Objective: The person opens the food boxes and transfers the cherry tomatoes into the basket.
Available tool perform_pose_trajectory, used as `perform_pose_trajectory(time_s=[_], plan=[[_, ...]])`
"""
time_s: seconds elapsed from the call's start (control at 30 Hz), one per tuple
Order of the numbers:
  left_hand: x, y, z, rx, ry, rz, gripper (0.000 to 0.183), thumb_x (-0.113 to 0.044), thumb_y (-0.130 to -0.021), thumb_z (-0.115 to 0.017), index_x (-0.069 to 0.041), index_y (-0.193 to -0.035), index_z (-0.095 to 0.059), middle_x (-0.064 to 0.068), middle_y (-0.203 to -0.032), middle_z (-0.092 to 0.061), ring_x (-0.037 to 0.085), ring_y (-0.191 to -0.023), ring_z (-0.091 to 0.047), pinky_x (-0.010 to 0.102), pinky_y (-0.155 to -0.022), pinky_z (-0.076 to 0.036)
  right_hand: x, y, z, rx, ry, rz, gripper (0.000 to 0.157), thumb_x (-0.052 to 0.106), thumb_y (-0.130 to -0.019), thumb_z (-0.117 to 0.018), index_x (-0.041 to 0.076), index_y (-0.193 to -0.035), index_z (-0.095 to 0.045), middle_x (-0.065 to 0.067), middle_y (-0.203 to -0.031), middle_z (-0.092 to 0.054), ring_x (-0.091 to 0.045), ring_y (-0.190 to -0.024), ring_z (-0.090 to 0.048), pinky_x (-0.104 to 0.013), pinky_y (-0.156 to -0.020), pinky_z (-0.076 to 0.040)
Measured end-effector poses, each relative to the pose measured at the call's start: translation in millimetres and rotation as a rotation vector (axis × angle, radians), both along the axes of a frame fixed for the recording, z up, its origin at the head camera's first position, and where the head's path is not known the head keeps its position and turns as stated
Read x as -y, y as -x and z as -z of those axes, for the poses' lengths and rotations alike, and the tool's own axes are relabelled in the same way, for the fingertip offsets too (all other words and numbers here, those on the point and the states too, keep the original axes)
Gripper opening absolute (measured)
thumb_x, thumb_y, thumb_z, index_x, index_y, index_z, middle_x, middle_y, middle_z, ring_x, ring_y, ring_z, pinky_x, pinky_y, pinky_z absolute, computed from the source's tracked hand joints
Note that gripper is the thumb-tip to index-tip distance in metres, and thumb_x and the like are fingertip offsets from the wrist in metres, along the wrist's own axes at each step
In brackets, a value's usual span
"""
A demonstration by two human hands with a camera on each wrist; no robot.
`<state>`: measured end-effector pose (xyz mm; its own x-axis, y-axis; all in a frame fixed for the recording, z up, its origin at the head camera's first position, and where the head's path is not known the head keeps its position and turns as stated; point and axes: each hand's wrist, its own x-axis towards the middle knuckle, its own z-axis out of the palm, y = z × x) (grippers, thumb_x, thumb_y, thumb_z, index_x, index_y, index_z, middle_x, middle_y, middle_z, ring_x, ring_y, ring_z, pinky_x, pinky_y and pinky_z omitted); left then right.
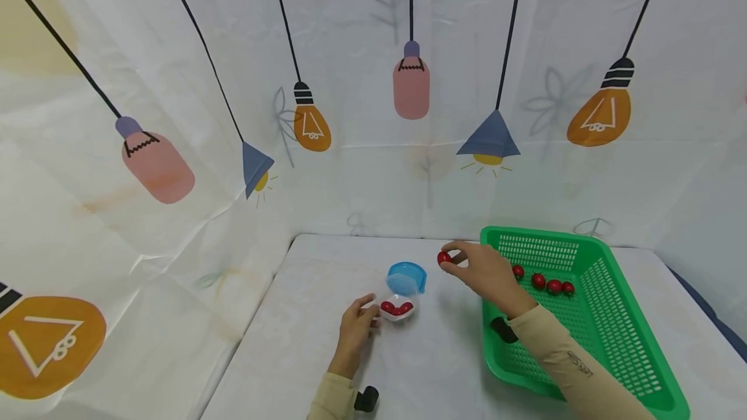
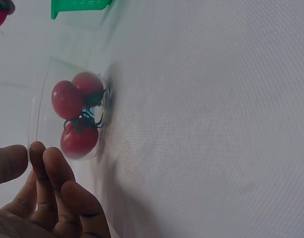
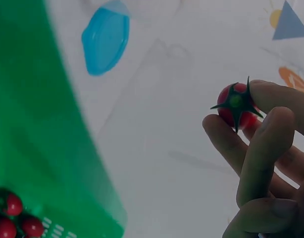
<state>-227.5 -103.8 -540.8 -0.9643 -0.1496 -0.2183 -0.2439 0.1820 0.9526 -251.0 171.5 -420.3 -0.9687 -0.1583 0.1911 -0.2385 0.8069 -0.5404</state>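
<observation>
My right hand (image 1: 489, 276) pinches a cherry tomato (image 3: 235, 101) between thumb and fingertips, above the table beside the basket. Its green star-shaped calyx shows in the right wrist view. My left hand (image 1: 353, 334) holds the rim of a small clear plastic container (image 2: 42, 94) between thumb and index finger. Inside it lie three red cherry tomatoes (image 2: 78, 139) with green stems. The container's blue lid (image 1: 406, 275) stands open behind it in the head view.
A green perforated basket (image 1: 633, 336) stands on the right of the white table (image 1: 432, 368), with several cherry tomatoes (image 1: 554, 286) in it. My right forearm crosses the basket. Behind the table hangs a white cloth (image 1: 362, 193) printed with lamps.
</observation>
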Motion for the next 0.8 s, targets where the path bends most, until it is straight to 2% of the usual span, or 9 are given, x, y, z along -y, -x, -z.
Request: perform_pose_trajectory(time_s=[0.1, 0.23, 0.37, 0.47, 0.63, 0.8], plan=[[-0.3, -0.5, -0.1, 0.000, 0.005, -0.002, 0.039, -0.022, -0.101, -0.060, -0.007, -0.137, -0.060, 0.003, -0.094, -0.070, 0.019, -0.081, -0.066, 0.034, -0.073, -0.051, -14.9, -1.5, -0.4, -0.011, 0.001, 0.025, 0.041, 0.043, -0.092, -0.073, 0.019, -0.124, -0.070, -0.004, -0.102, -0.076, -0.024, -0.088, -0.064, -0.030, -0.053, -0.046], [-0.4, -0.5, 0.1, -0.001, 0.009, -0.005, 0.039, -0.023, -0.101, -0.060, -0.007, -0.136, -0.060, 0.002, -0.094, -0.070, 0.019, -0.081, -0.066, 0.034, -0.073, -0.051, -35.1, -2.8, -2.2, 0.001, -0.005, 0.043, 0.046, 0.046, -0.093, -0.071, 0.017, -0.128, -0.068, -0.006, -0.106, -0.075, -0.018, -0.072, -0.061, -0.032, -0.050, -0.044], [-0.4, 0.4, 0.5, 0.000, 0.012, -0.006, 0.039, -0.024, -0.101, -0.060, -0.007, -0.137, -0.060, 0.003, -0.095, -0.069, 0.018, -0.080, -0.065, 0.034, -0.073, -0.051, -56.0, -3.9, -2.3, -0.014, -0.017, 0.043, 0.050, 0.048, -0.093, -0.070, 0.015, -0.130, -0.066, -0.009, -0.107, -0.075, -0.013, -0.064, -0.060, -0.033, -0.045, -0.042], [-0.4, 0.8, 1.0, 0.001, 0.008, -0.005, 0.040, -0.024, -0.101, -0.060, -0.007, -0.137, -0.060, 0.003, -0.095, -0.069, 0.017, -0.080, -0.065, 0.034, -0.073, -0.051, -71.7, -3.5, 0.8, -0.029, -0.036, 0.037, 0.047, 0.048, -0.093, -0.069, 0.015, -0.127, -0.068, -0.010, -0.106, -0.075, -0.014, -0.071, -0.064, -0.033, -0.045, -0.042], [-0.5, 0.4, 0.8, 0.009, -0.001, -0.004, 0.040, -0.024, -0.101, -0.060, -0.007, -0.137, -0.060, 0.003, -0.096, -0.070, 0.017, -0.080, -0.065, 0.034, -0.074, -0.051, -97.7, -2.2, 9.2, -0.002, -0.078, 0.045, 0.038, 0.044, -0.094, -0.070, 0.018, -0.122, -0.070, -0.009, -0.105, -0.075, -0.020, -0.081, -0.068, -0.033, -0.049, -0.045], [-0.8, -0.1, 0.0, 0.011, -0.001, -0.003, 0.040, -0.024, -0.101, -0.060, -0.007, -0.137, -0.060, 0.003, -0.096, -0.070, 0.017, -0.080, -0.064, 0.035, -0.074, -0.051, -120.1, -3.7, 17.7, 0.018, -0.127, 0.061, 0.037, 0.039, -0.094, -0.072, 0.016, -0.122, -0.070, -0.011, -0.104, -0.074, -0.018, -0.074, -0.065, -0.034, -0.048, -0.044]])
